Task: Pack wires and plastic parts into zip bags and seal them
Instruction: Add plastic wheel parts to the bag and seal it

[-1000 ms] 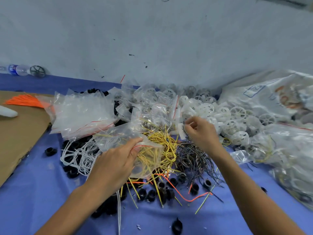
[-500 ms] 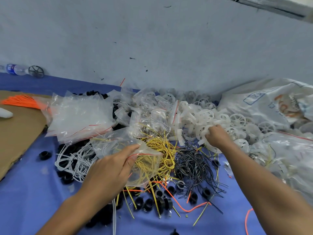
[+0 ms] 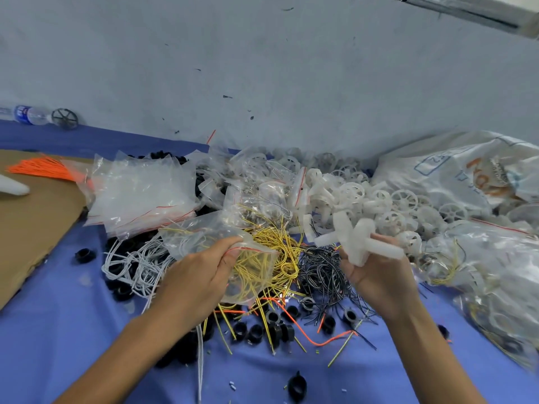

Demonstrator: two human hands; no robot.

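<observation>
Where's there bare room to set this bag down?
Bare cloth lies between the cardboard and the left arm. Another strip runs behind the cardboard by the bottle. Wires and wheels crowd the middle.

bare blue cloth (image 3: 73,330) left, wire piles (image 3: 291,258) centre

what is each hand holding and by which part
Left hand pinches the zip bag at its red-striped mouth edge. Right hand holds white parts from below, thumb over one axle.
</observation>
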